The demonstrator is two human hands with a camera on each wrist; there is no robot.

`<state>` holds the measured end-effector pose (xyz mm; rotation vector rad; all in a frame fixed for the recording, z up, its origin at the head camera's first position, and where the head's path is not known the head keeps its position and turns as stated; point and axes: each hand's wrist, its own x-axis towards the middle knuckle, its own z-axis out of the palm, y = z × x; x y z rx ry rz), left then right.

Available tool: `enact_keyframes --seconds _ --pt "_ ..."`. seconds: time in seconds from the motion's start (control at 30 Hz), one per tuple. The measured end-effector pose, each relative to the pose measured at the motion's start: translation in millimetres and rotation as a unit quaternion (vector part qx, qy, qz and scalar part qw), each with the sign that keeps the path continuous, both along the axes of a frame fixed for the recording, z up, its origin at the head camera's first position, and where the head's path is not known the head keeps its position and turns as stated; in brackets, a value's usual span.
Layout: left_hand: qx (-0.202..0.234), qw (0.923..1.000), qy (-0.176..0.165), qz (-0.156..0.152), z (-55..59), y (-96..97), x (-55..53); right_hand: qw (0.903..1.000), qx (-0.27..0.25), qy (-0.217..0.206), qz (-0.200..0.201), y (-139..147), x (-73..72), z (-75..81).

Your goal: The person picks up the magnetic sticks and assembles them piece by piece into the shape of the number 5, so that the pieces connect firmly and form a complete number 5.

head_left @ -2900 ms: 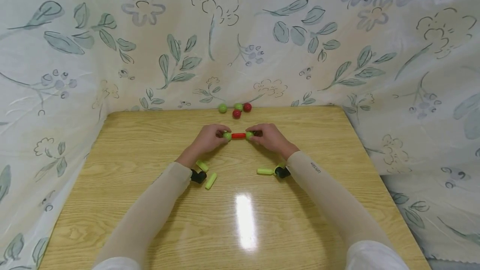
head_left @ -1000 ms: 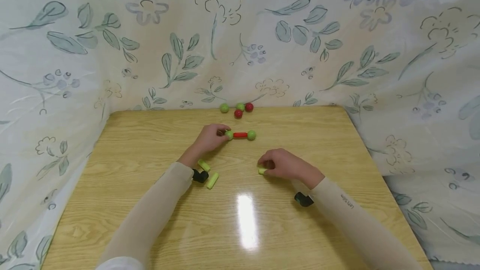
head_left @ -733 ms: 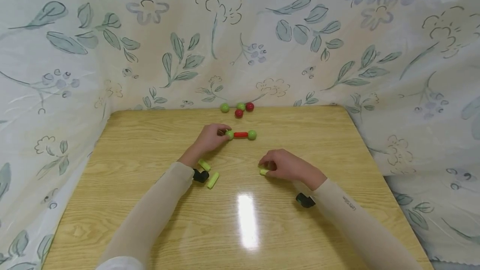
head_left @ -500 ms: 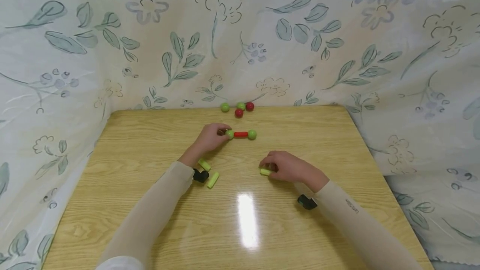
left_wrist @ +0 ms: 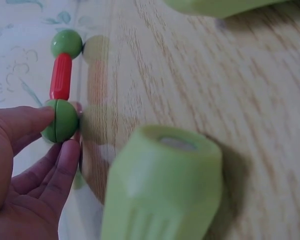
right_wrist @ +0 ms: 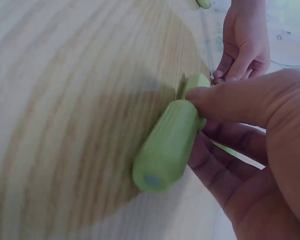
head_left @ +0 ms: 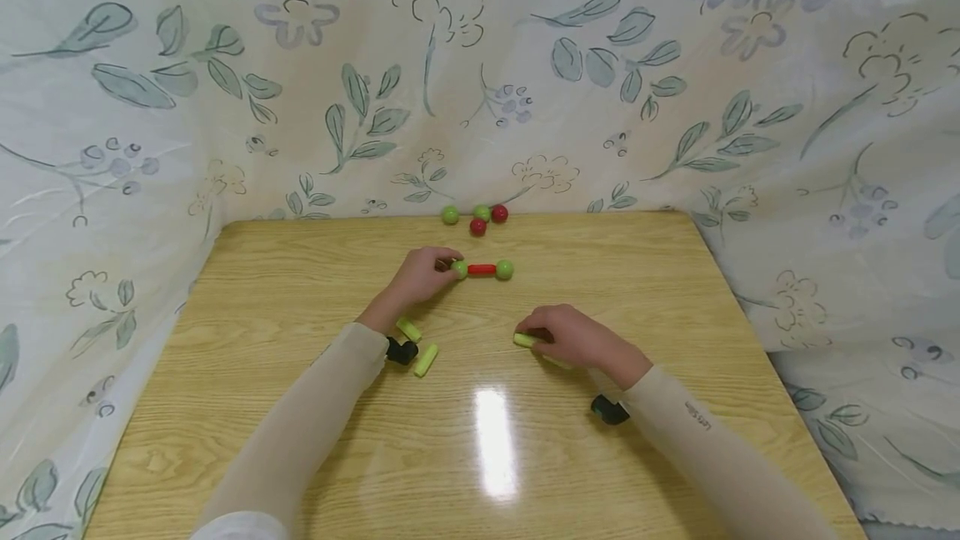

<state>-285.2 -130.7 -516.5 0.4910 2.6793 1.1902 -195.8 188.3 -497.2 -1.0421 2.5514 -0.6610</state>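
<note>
My left hand (head_left: 422, 275) pinches a green ball (left_wrist: 65, 120) between thumb and fingers. A red grooved rod (head_left: 482, 269) joins it to a second green ball (head_left: 505, 269), forming a dumbbell shape. Nearer the body, my right hand (head_left: 576, 338) pinches a light green magnetic rod (head_left: 523, 340) between thumb and fingers, low over the table. Another light green rod (right_wrist: 167, 145) lies under that hand, close to the held one; the head view mostly hides it. Two more such rods (head_left: 426, 361) (head_left: 408, 329) lie by the left forearm.
At the table's back edge, two green balls (head_left: 450, 215) (head_left: 481, 212) and two red balls (head_left: 499, 213) (head_left: 477, 227) sit in front of a floral cloth (head_left: 480, 107). Black wrist cameras (head_left: 402, 351) (head_left: 609, 410) hang below both wrists. A bright reflection lies on the wooden table (head_left: 360, 440).
My right hand has let go of the right green ball, come back toward the body and taken a light green rod, shifting it slightly left just now. The left hand keeps its pinch.
</note>
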Motion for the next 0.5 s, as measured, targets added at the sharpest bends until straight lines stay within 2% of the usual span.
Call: enact_keyframes --seconds 0.3,0.5 --pt "0.001 1.0000 -0.004 0.002 0.0 0.2 1.2 0.9992 -0.028 0.029 -0.002 -2.6 3.4 -5.2" --pt "0.001 1.0000 -0.003 0.004 0.5 0.8 1.7 0.9989 -0.027 0.035 -0.014 -3.6 4.2 -9.5"
